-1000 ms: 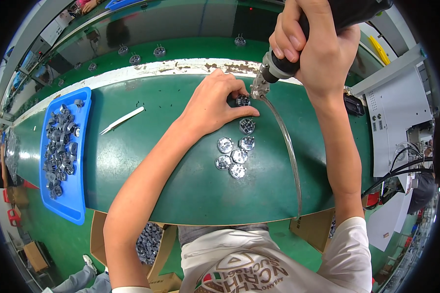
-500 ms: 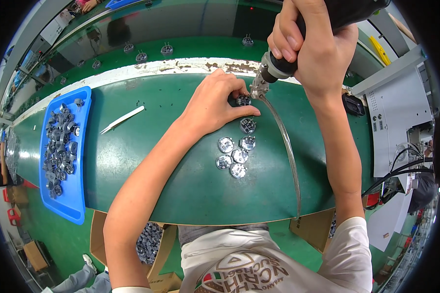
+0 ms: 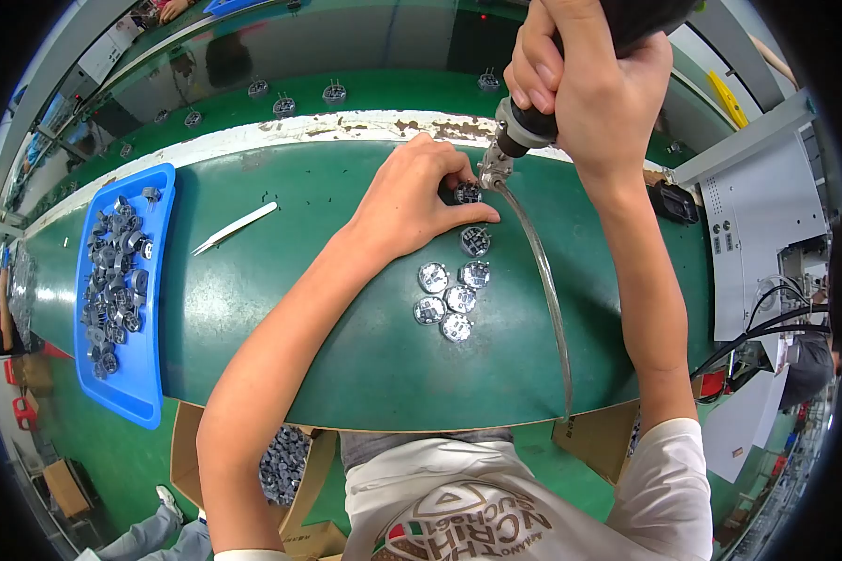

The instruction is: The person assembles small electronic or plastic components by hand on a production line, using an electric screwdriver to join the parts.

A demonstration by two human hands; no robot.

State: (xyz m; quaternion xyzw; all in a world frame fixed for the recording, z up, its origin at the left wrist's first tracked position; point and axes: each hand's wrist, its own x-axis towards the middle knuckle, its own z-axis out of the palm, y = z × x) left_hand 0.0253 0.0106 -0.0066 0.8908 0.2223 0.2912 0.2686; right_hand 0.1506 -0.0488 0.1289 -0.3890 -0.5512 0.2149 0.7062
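My right hand [image 3: 601, 103] is wrapped round a black power screwdriver [image 3: 533, 123], tilted down to the left. Its metal nose sits right beside a small round grey part with a dark circuit face [image 3: 468, 193]. My left hand [image 3: 419, 192] pinches that part between thumb and fingers on the green work surface. From the screwdriver's nose a clear hose [image 3: 543, 266] runs down toward the near edge. Just below my left thumb lies another round part [image 3: 475, 241], and several more round parts [image 3: 459, 298] lie grouped nearer to me.
At the left stands a blue tray [image 3: 162, 309] full of similar parts. White tweezers [image 3: 237, 227] and scattered tiny dark screws lie between tray and left hand. Beyond a chipped white ledge [image 3: 281, 133], a green conveyor [image 3: 384, 93] carries several parts. Cardboard boxes [image 3: 323, 477] stand below the table.
My right hand and the screwdriver have shifted slightly left, with the hose. The parts on the far conveyor have slid a little to the right. My left hand stays in place.
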